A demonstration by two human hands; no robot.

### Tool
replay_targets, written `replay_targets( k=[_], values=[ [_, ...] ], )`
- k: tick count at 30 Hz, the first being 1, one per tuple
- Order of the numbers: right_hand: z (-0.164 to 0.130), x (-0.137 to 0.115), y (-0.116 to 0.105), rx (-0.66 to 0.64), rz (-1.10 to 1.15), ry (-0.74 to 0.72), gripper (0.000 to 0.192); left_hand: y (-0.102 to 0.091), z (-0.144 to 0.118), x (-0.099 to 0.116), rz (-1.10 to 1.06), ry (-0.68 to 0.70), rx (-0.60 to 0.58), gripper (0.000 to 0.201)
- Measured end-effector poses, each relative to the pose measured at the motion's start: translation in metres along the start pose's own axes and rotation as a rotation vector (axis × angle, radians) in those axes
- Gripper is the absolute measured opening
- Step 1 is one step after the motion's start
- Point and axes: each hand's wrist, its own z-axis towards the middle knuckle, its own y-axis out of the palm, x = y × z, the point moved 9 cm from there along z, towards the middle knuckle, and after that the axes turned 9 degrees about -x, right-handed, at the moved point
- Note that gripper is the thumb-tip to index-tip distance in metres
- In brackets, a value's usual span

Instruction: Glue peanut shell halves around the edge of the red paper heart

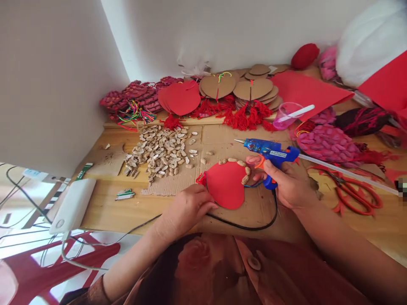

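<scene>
A blue hot glue gun (270, 150) is in my right hand (286, 182), which wraps its handle with a finger at the orange trigger. Its nozzle points left, above the work. A red heart-shaped card (225, 186) lies on the cardboard. Several peanut shells (232, 160) line its upper right edge. My left hand (190, 205) is closed at the card's lower left edge, pinching it. A red tassel (201, 178) shows beside the card's left edge. From the gun's back a long glue stick (343, 171) runs right.
Left of the work lies a pile of peanut shells (162, 152). Orange-handled scissors (358, 197) rest at right. Along the back stand stacked cardboard shapes (252, 90), red hearts (181, 99) and a pink cup (286, 120). A black cord (248, 228) crosses the front; a white power strip (73, 205) sits left.
</scene>
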Motion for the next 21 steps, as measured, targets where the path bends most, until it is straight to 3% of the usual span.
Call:
replay_targets(
  k=[6, 13, 17, 21],
  values=[
    [0.0, -0.007, 0.004, -0.01, -0.054, 0.031, 0.037, -0.012, 0.0, -0.012, 0.071, -0.023, 0.097, 0.015],
    [-0.004, -0.016, -0.004, 0.113, -0.128, -0.022, 0.036, -0.037, 0.003, -0.017, 0.304, -0.109, 0.209, 0.022],
    [-0.003, -0.012, -0.003, 0.074, -0.073, -0.079, 0.03, -0.042, 0.006, -0.018, 0.352, -0.151, 0.249, 0.024],
    [-0.001, -0.006, 0.004, 0.02, -0.074, -0.019, 0.037, -0.042, 0.009, -0.019, 0.357, -0.141, 0.218, 0.034]
  ],
)
